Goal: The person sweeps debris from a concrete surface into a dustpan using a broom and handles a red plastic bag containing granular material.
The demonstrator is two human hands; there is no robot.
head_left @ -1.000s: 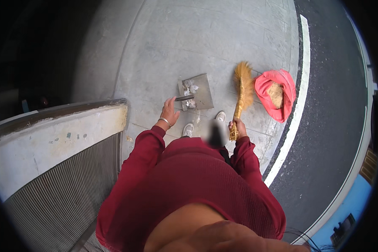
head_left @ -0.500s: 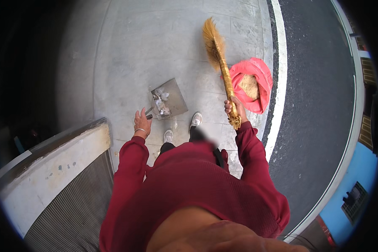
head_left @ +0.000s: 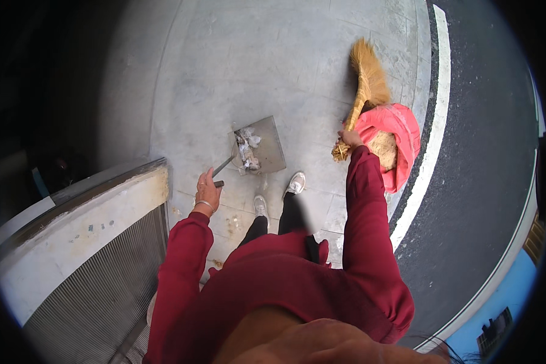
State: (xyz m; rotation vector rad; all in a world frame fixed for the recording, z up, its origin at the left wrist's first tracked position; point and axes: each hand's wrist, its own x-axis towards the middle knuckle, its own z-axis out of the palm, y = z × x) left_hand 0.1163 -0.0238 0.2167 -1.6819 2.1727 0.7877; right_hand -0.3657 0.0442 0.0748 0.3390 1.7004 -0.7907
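My left hand [head_left: 207, 194] is closed round the handle of a dustpan [head_left: 274, 145]. The grey, square pan is low over the pavement or resting on it; I cannot tell which. Crumpled whitish litter [head_left: 248, 148] lies in it. Ahead on the right, my right hand [head_left: 350, 139] grips a straw broom [head_left: 370, 79] near the butt of its golden, bound handle. The broom's bristles fan out away from me. Close beside that hand stands a red sack [head_left: 403, 130] with its mouth open and light brown, sawdust-like material [head_left: 383, 149] inside.
My white shoes [head_left: 296, 182] stand on grey paving [head_left: 236, 73]. At the left a low wall [head_left: 103, 230] has a ribbed panel below its pale edge. To the right, a white line [head_left: 438, 121] borders a dark road [head_left: 485, 151].
My right hand has carried the broom right and lower, its handle now at the sack's near side. The left hand still holds the dustpan. The whole view has shifted a little.
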